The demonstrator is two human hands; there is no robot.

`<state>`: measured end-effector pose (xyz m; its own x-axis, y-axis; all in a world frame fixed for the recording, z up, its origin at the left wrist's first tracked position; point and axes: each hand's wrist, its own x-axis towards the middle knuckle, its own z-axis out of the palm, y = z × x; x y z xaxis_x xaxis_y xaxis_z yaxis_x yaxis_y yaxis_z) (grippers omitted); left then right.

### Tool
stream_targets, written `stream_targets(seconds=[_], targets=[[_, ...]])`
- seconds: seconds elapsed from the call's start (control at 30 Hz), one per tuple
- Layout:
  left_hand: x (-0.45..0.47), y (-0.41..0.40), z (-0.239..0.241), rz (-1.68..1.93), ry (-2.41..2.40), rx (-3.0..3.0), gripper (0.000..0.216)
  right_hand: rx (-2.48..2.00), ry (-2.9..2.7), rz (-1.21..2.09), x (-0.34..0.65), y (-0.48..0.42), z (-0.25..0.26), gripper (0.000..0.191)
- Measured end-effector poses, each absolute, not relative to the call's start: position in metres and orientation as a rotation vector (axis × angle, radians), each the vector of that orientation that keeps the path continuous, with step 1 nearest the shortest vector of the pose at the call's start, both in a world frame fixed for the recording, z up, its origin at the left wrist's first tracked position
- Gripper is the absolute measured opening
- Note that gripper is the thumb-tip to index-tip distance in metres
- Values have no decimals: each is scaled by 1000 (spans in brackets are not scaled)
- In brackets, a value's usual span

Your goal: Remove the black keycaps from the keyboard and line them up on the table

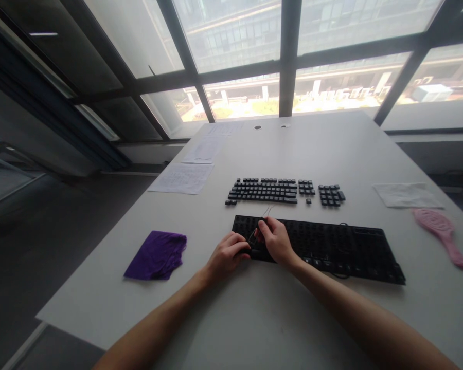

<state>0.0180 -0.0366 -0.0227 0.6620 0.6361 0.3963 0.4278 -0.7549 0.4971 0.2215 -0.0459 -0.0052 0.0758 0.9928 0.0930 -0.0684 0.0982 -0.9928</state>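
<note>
A black keyboard base (332,244) with its keycaps taken off lies across the white table (254,308). My left hand (227,254) rests curled on the base's near left corner, fingers closed on its edge. My right hand (274,239) is closed in a pinch on a thin wire keycap puller (263,218), held over the left part of the base. Beyond the base, the removed black keycaps (281,191) are laid out on the table in keyboard order.
A purple cloth (157,255) lies at the left. A pink hairbrush (442,231) and a white cloth (407,195) lie at the right. Paper sheets (183,178) sit at the far left. Large windows stand behind the table.
</note>
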Motion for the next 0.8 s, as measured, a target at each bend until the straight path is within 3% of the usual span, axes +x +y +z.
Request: stream_targets(seconds=[0.8], targets=[[24, -45, -22, 637, 1004, 2718, 14, -1133, -1175, 1104, 221, -44, -6, 30]])
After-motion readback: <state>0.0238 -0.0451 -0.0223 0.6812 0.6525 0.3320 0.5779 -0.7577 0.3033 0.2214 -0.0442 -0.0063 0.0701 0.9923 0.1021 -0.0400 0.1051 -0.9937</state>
